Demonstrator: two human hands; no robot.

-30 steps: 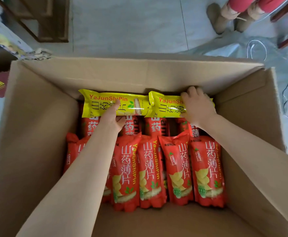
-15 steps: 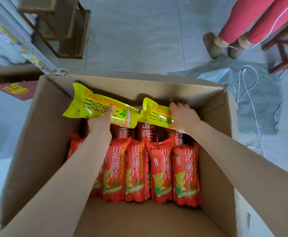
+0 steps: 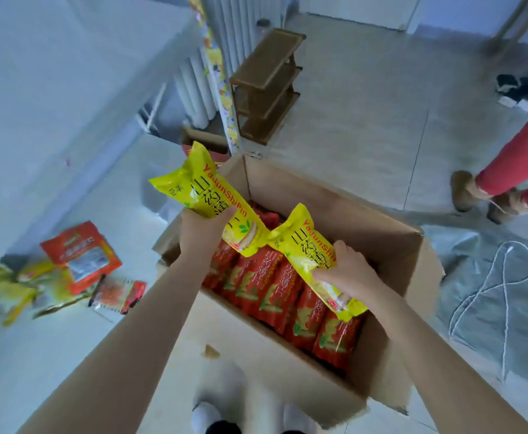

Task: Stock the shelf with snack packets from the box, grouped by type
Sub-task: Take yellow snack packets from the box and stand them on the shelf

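Head view: all the action's over the open box, red packets packed in rows inside.
Left hand: fingers wrapped round the left yellow packet mid-length; long axis slants, far end poking up and away leftward.
Right hand: clamped on the right yellow packet, roughly parallel, near end hanging past the hand.
Room: box walls below both hands; open floor left of the left hand, up to a loose pile.
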